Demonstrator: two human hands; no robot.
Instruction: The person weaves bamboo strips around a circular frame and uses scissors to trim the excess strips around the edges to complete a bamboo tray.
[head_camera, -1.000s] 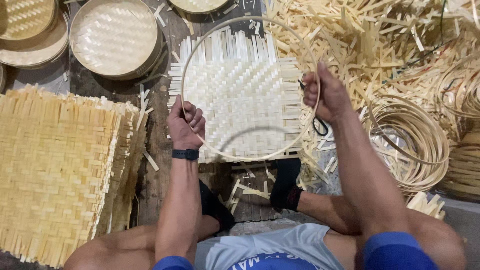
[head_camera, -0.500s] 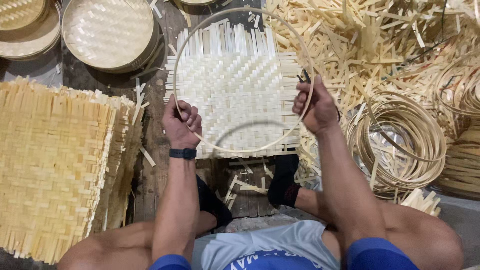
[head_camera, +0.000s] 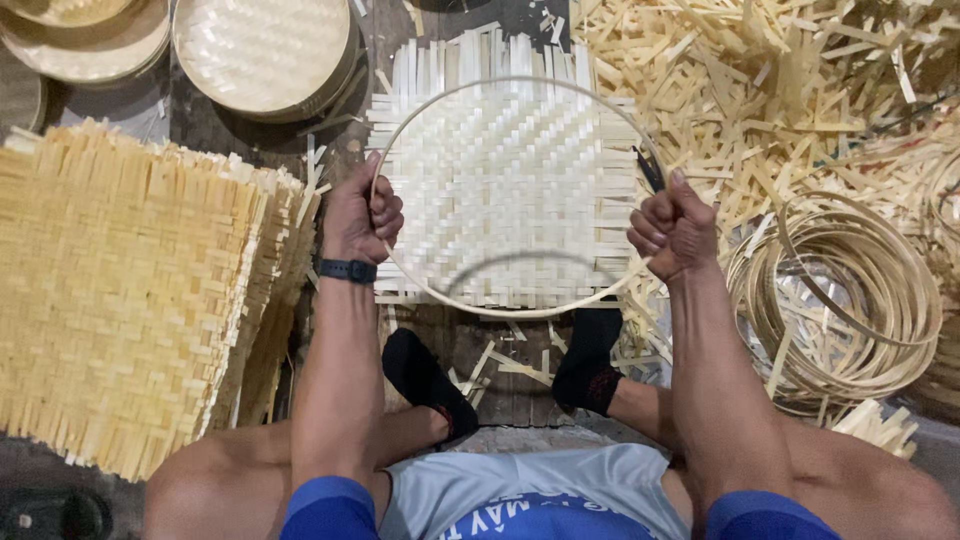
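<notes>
1. I count one thin round bamboo hoop (head_camera: 520, 300), held over one pale square woven bamboo mat (head_camera: 505, 190) on the floor just past my feet.
2. My left hand (head_camera: 360, 215) and right hand (head_camera: 675, 230) are each closed tight around the hoop's rim.
3. One stack of yellow woven mats (head_camera: 130, 290) lies left; three round woven trays (head_camera: 262, 50) sit beyond.
4. Since the earlier frame, my right hand has slid lower on the rim.
</notes>
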